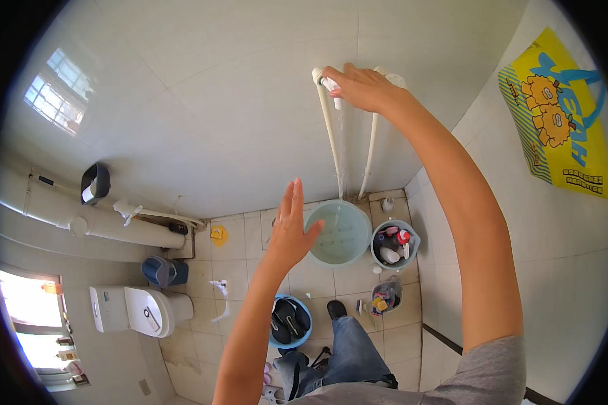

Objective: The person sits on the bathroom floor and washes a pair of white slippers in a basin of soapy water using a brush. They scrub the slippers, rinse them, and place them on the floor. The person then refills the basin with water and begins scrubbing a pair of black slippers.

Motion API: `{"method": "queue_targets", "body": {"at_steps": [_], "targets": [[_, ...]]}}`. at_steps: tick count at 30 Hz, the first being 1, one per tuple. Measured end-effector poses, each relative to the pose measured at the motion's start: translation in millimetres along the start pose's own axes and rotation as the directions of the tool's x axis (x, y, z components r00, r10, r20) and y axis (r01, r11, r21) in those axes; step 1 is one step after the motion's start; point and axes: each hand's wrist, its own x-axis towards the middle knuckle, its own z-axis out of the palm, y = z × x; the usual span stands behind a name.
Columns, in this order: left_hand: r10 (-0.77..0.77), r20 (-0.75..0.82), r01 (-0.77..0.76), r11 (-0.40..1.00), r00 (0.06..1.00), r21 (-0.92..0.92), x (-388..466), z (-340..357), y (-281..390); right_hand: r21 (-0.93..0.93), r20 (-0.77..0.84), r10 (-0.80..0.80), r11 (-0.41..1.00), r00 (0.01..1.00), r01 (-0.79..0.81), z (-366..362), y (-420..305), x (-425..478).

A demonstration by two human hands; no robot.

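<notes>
My right hand (362, 86) is up at the wall, its thumb and fingers around a white plastic faucet (338, 101). A thin stream of water (341, 147) falls from the spout. Below stands a pale green round basin (340, 233) with clear water in it. My left hand (293, 223) hangs in the air in front of the basin's left rim, thumb spread from the fingers, holding nothing. Two cream pipes (369, 157) run down the wall behind the stream. The fingers hide part of the faucet's top.
Right of the basin are a blue-grey bucket (416, 242) of bottles and a small basket (396, 293) of brushes and sponges. A blue tub (308, 324) with black shoes sits by my feet. The toilet (157, 314) and a bin (164, 272) are left; a yellow bag (562, 126) hangs right.
</notes>
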Motion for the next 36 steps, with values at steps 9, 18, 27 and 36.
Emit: {"method": "queue_targets", "body": {"at_steps": [9, 18, 27, 36], "targets": [[-0.071, 0.078, 0.07, 0.997, 0.994, 0.02, -11.3, -1.0, -7.6, -0.015, 0.027, 0.043, 0.999, 0.999, -0.042, -2.5, -1.3, 3.7], [-0.065, 0.051, 0.068, 0.996, 0.997, -0.054, -40.4, -9.7, -25.7, -0.015, 0.08, 0.166, 0.986, 0.983, -0.165, -14.9, -2.0, 0.5], [-0.203, 0.085, 0.208, 0.977, 0.975, -0.048, -78.0, -17.8, -41.1, -0.088, 0.023, 0.195, 0.977, 0.98, -0.193, -8.0, -1.6, 10.0], [-0.292, 0.057, 0.297, 0.949, 0.955, -0.105, -119.2, -25.3, -53.7, -0.12, 0.007, 0.212, 0.97, 0.977, -0.209, -0.9, -10.9, 14.9]]}}
